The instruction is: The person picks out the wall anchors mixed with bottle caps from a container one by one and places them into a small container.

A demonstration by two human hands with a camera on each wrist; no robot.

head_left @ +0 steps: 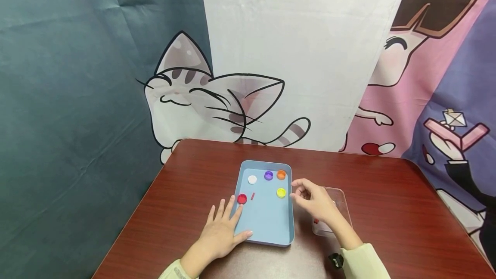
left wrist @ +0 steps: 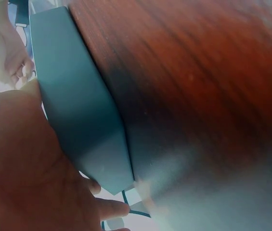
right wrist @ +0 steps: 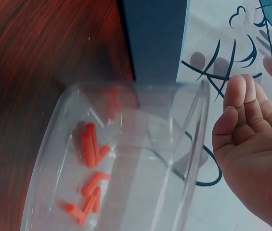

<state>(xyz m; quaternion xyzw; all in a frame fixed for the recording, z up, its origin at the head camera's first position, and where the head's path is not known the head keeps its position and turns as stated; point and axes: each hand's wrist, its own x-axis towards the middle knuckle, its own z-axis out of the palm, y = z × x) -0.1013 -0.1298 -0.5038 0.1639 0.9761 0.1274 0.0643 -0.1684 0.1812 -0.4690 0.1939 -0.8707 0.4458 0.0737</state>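
Observation:
A light blue tray lies on the table. Inside it are round caps: white, purple, orange, yellow and red. A small red stick lies right of the red cap. My left hand, fingers spread, rests at the tray's left side. Beside the tray's right wall hovers my right hand, its fingers loosely bent and nothing visible in them. Under that forearm stands a clear plastic box; the right wrist view shows several red sticks in it.
The reddish-brown wooden table carries the tray and box. A dark object shows by the right sleeve. Behind the table hangs a cloth backdrop with a cartoon cat.

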